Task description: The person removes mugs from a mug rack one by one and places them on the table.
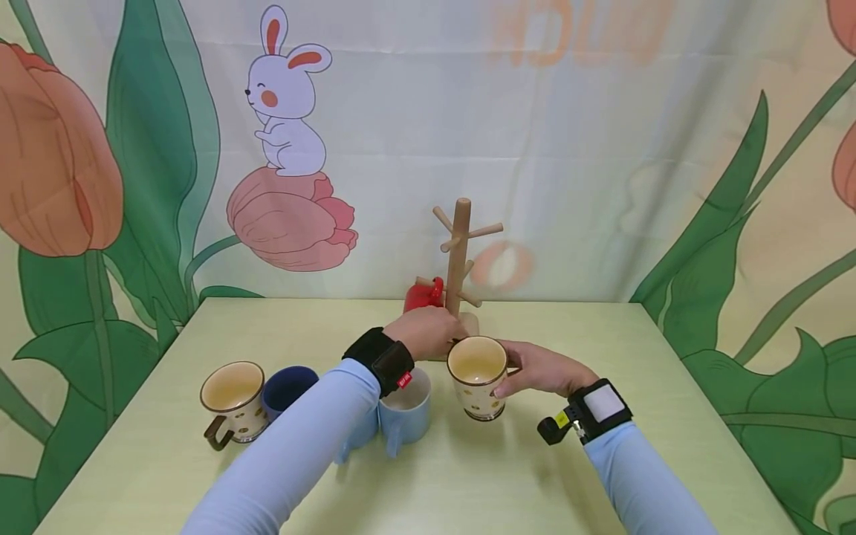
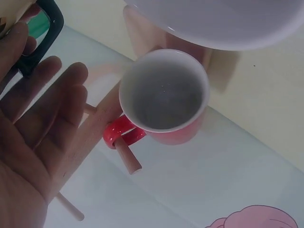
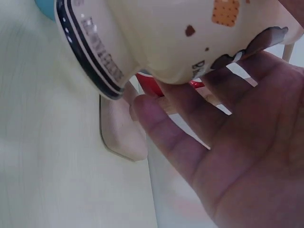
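My right hand (image 1: 545,369) grips a cream mug (image 1: 478,390) with a brown-edged rim and small printed patterns. In the right wrist view, its fingers lie along the mug's side. The left hand (image 1: 428,332) is just behind this mug, beside the lower part of a wooden mug tree (image 1: 458,256). Loosely bent fingers show in the left wrist view, with nothing plainly held; their tips are close to a dark handle (image 2: 56,26). A red mug (image 2: 178,133) hangs from a low peg, its handle looped over the wood.
At the left of the table (image 1: 535,483) stand another cream mug (image 1: 230,397) and a dark blue mug (image 1: 287,390). Two light blue mugs, one in front (image 1: 406,409), stand near the left forearm, which partly covers the other. A printed curtain (image 1: 568,163) hangs behind the table.
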